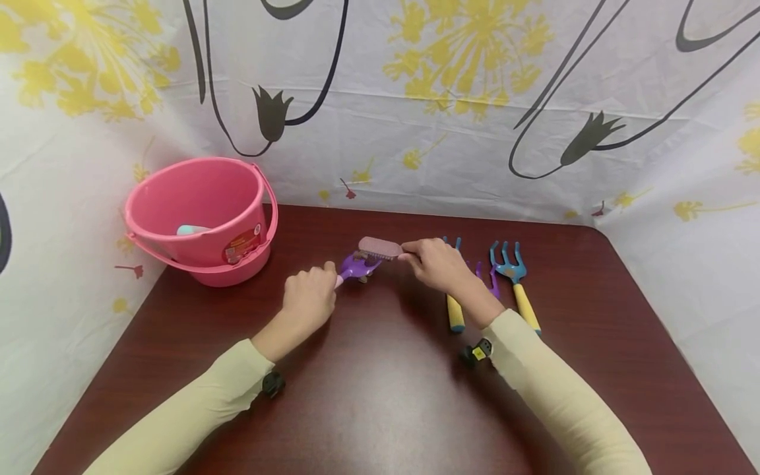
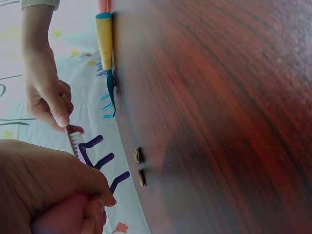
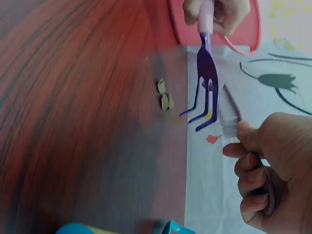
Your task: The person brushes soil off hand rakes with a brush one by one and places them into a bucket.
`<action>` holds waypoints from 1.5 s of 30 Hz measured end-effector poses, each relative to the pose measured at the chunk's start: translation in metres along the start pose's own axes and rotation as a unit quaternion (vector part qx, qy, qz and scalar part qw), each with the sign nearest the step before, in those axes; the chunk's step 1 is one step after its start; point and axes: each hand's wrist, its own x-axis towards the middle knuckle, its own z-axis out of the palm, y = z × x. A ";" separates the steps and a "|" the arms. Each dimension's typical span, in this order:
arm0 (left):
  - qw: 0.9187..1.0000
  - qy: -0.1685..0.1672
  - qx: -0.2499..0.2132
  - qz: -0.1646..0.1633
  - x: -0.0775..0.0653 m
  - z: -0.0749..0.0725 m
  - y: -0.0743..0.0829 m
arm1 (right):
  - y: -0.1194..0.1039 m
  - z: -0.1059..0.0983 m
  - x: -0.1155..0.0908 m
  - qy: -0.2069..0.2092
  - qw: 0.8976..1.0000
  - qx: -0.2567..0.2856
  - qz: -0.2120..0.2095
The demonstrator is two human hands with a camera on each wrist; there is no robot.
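My left hand [image 1: 309, 295] grips the pink handle of a small purple garden fork [image 3: 207, 68] with three bent tines, raised above the table. In my right hand [image 1: 436, 264] is a pink brush [image 1: 380, 247], held by its handle with the bristles turned down. The bristles are right at the fork's head, overlapping it in the head view. Below the fork, small brown clumps [image 3: 166, 101] lie on the tabletop.
A pink bucket [image 1: 237, 227] stands at the back left, a pale blue item [image 1: 192, 229] inside it. To the right lie a blue fork with a yellow handle [image 1: 526, 309], another yellow-handled tool [image 1: 454, 314] and a purple fork [image 1: 495, 282], partly behind my right arm. A patterned cloth surrounds the table.
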 end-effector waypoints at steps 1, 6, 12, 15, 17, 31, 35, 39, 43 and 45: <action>1.000 0.000 0.000 0.000 0.000 0.000 0.000 | 0.003 0.000 -0.001 0.002 1.000 0.000 0.008; 1.000 -0.008 0.000 -0.001 0.000 -0.002 -0.002 | 0.014 0.000 -0.005 0.012 0.999 0.001 0.045; 1.000 -0.013 0.001 -0.002 0.001 -0.002 -0.003 | 0.017 -0.003 -0.007 0.017 0.998 0.028 0.056; 1.000 -0.010 0.000 0.000 0.002 -0.001 -0.002 | 0.010 -0.004 -0.005 0.016 0.998 0.049 0.042; 1.000 -0.006 0.000 0.003 0.001 0.000 -0.001 | 0.002 -0.004 -0.004 0.009 0.998 0.061 0.028; 1.000 -0.005 0.010 0.010 0.001 -0.001 0.001 | -0.020 0.002 0.005 -0.028 0.999 0.008 -0.031; 1.000 -0.006 0.008 0.008 0.001 -0.001 0.001 | -0.012 0.002 0.005 -0.030 1.000 0.002 0.000; 1.000 0.003 0.008 0.008 0.001 -0.002 0.001 | -0.004 0.000 0.004 -0.025 0.999 0.000 0.033; 1.000 0.010 0.008 0.009 0.002 -0.003 0.000 | 0.004 -0.004 0.000 -0.017 0.998 -0.001 0.067; 1.000 0.013 0.008 0.008 0.002 -0.003 -0.001 | 0.009 -0.006 -0.002 -0.016 0.997 -0.001 0.081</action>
